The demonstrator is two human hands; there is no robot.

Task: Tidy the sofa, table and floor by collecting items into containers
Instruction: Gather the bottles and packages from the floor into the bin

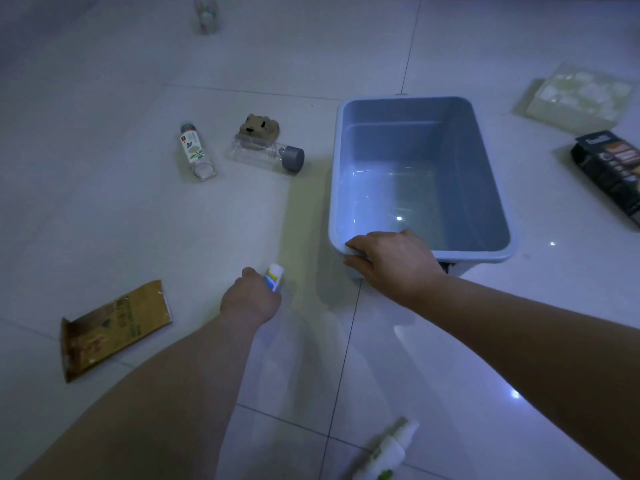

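With the left hand fingers wrapped round a small bottle and the right hand gripping the bin rim, a hasty toss may miss — or bounce out.

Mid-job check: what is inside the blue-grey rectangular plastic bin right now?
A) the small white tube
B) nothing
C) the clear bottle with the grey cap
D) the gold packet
B: the blue-grey rectangular plastic bin shows only a bare bottom; the left hand holds the small white blue-and-yellow-labelled tube outside it.
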